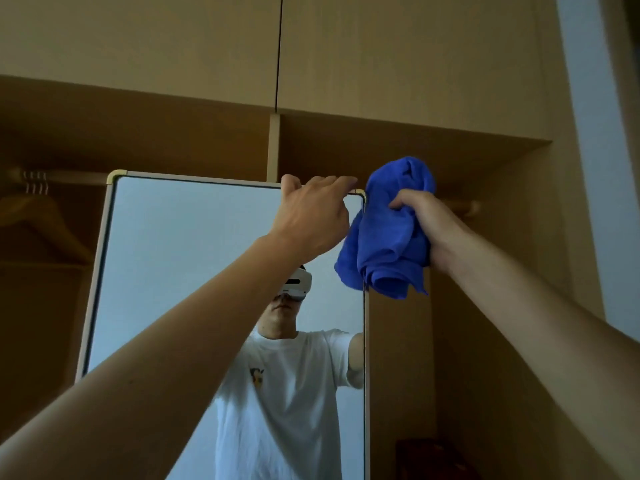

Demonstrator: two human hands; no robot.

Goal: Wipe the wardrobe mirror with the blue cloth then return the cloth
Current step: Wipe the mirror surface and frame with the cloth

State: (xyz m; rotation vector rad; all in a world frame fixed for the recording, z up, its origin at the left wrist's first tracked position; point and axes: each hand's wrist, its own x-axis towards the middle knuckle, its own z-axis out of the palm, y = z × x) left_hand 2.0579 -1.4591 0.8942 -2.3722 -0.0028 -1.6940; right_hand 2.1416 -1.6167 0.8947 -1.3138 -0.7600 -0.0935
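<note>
The wardrobe mirror [180,258] stands tall with a pale frame and rounded brass corners, in the open wardrobe. My left hand [313,216] grips its top edge near the upper right corner, fingers hooked over the frame. My right hand [424,225] holds the bunched blue cloth [384,233] right beside that corner, against the mirror's right edge. The cloth hangs down past the frame's side. The mirror reflects a person in a white T-shirt wearing a headset.
A wooden wardrobe surrounds the mirror, with closed upper cabinet doors [277,46] above. A hanging rail with wooden hangers [38,209] is at the left. Another rail end [467,206] shows behind my right hand. A white wall [602,168] runs along the right.
</note>
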